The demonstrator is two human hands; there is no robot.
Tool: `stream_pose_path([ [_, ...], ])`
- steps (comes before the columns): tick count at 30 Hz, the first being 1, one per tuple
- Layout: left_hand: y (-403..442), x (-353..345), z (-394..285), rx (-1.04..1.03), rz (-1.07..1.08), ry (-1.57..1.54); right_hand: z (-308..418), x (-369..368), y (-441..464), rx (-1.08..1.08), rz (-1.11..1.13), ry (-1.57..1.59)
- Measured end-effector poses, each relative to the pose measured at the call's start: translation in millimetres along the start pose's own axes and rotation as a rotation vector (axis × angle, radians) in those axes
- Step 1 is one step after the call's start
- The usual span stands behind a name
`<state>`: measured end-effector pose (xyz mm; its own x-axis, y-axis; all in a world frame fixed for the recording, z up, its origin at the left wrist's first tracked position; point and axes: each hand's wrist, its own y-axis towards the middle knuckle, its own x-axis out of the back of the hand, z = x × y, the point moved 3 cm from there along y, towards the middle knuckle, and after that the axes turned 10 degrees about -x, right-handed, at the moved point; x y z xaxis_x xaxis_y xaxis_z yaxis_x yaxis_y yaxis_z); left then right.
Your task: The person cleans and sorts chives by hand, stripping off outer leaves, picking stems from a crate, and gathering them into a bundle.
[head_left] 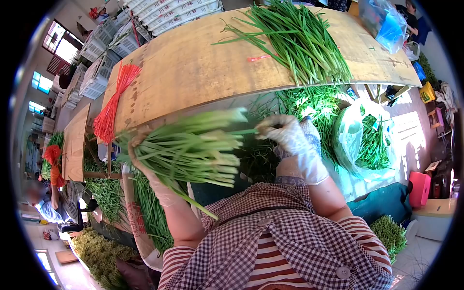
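A thick bunch of long green stalks (pixel 193 150) lies across my left hand (pixel 145 162), which is gloved and wrapped round it. The cut pale ends point right and are smeared by motion; one stalk hangs down below the bunch. My right hand (pixel 280 131), in a pale thin glove, is just right of those ends. Its fingers are pinched together on a thin green stalk (pixel 246 131) that reaches toward the bunch. Beyond both hands, a large pile of green stalks (pixel 302 41) rests on the wooden table (pixel 193 58).
Red ties (pixel 116 104) hang at the table's left end. An open plastic bag of greens (pixel 365 140) stands at right, beside loose greens (pixel 314 104) on the floor. White crates (pixel 174 14) are stacked behind. Another person (pixel 53 205) sits at far left.
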<state>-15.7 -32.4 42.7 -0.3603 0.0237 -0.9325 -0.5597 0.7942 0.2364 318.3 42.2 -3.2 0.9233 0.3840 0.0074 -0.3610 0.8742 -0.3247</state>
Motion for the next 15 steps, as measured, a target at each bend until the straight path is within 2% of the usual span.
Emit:
stream_pose_path([
  [1, -1.8, 1.4, -5.4, -0.030, -0.068, 0.148, 3.5, 12.8, -4.6, -0.094, -0.010, 0.080],
  [2, -4.8, 0.9, -12.5, -0.061, -0.137, 0.297, -5.0, 27.3, -3.4, -0.045, -0.074, -0.028],
  [5, -6.7, -15.2, -23.4, -0.104, -0.181, 0.357, -41.6, 54.3, 8.8, -0.012, -0.383, -0.487],
  [6, 4.0, -4.3, -29.3, -0.022, -0.059, 0.209, -45.7, 59.1, 9.9, -0.016, -0.510, -0.663],
  [9, 11.4, 26.1, -47.2, -0.201, -0.084, 0.397, -36.1, 62.7, 1.0, -0.019, -0.527, -0.535],
  [10, 10.1, 20.2, -45.1, -0.152, -0.109, 0.350, -23.1, 51.7, -3.8, 0.192, -0.627, -0.631],
  [11, 8.7, 13.1, -41.5, -0.101, -0.133, 0.304, -14.4, 40.5, -9.1, 0.288, -0.501, -0.446],
  [12, 2.6, -7.1, -25.8, -0.143, -0.251, 0.288, 21.0, 18.2, -27.9, 0.374, -0.375, -0.259],
  [13, 4.8, -4.0, -25.7, -0.187, -0.264, 0.318, 41.9, -0.6, -39.3, 0.452, -0.253, -0.070],
  [15, 9.9, 3.4, -19.6, -0.277, -0.280, 0.360, 53.1, -16.6, -42.6, 0.659, -0.323, -0.192],
])
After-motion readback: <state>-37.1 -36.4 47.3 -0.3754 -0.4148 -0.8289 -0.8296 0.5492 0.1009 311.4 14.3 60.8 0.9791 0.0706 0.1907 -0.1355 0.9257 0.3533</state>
